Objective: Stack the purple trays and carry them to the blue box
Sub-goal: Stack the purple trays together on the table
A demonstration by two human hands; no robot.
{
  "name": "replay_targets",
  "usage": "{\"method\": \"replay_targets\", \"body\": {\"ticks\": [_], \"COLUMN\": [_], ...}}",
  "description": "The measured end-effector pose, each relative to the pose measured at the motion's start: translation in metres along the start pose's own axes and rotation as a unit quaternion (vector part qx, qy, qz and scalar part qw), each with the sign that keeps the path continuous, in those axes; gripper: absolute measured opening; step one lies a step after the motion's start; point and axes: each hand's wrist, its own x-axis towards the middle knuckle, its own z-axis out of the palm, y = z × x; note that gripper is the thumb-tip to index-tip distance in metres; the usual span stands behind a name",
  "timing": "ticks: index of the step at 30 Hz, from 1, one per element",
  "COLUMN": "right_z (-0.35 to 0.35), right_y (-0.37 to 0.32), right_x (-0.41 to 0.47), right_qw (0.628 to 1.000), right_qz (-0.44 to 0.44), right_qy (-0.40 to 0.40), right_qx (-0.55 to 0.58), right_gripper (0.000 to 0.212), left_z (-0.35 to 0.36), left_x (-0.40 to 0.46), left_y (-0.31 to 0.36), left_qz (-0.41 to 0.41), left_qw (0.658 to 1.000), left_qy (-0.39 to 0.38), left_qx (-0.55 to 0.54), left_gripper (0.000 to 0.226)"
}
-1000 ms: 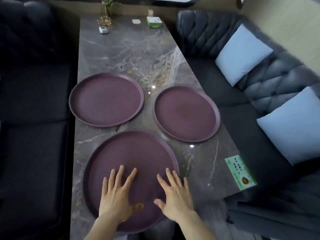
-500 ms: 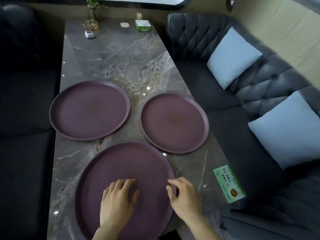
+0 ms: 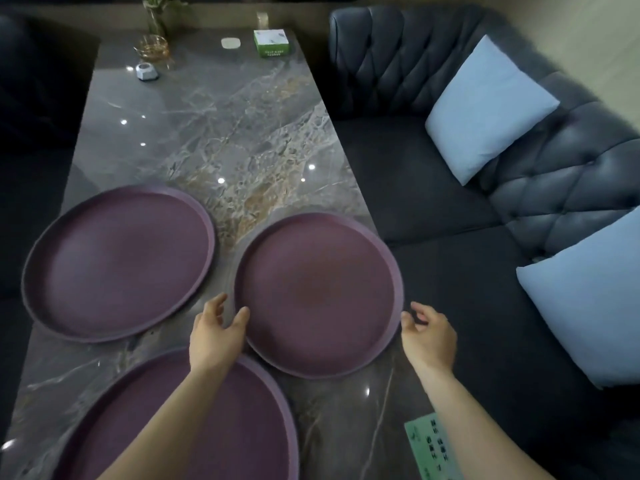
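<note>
Between both hands' fingers (image 3: 242, 315) lies the right tray (image 3: 318, 292).

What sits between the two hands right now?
In the head view, the right-side purple tray lies between the left hand and right hand, one at each side of its rim.

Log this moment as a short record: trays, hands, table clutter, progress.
trays: three purple, all flat on the table; left tray, right tray, near tray
stacked: none yet
left hand: open, thumb at right tray's left rim
right hand: open, beside that tray's right rim
clutter: green box, vase at far end; green card near edge
blue box: not in view
</note>
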Motion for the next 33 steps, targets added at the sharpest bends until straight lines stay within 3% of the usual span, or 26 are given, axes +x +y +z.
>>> {"method": "replay_targets", "body": {"ticks": [4,6,12,17,23,28,33], "right_z": [0.017,0.03,0.039,0.026,0.015,0.034,0.059], "right_y": [-0.023,-0.035,-0.048,-0.047,-0.043,-0.026,-0.009], "right_x": [0.041,0.051,0.056,0.03,-0.053,-0.145,-0.216], "right_qw": [0.998,0.994,0.97,0.971,0.984,0.998,0.999], "right_qz": [-0.031,-0.021,0.076,0.081,0.069,0.017,0.02], "right_qy": [-0.049,-0.091,-0.07,0.0,0.062,0.045,0.004], "right_qx": [0.005,0.061,0.218,0.226,0.149,0.036,-0.027], "right_gripper": [0.066,0.072,0.067,0.056,0.036,0.027,0.025], "left_z": [0.014,0.019,0.023,-0.004,-0.067,-0.132,-0.175], "left_x": [0.028,0.035,0.037,0.016,-0.019,-0.054,-0.079], "left_y": [0.01,0.012,0.015,0.007,-0.021,-0.085,-0.14], "left_qz": [-0.053,-0.07,-0.102,-0.076,-0.024,-0.026,-0.041], "left_qw": [0.998,0.996,0.98,0.982,0.987,0.992,0.992], "left_qy": [0.002,0.004,-0.002,0.043,0.059,0.102,0.118], "left_qx": [-0.041,-0.057,-0.172,-0.169,-0.146,-0.07,-0.009], "left_gripper": [0.074,0.079,0.079,0.063,0.036,0.033,0.037]}}
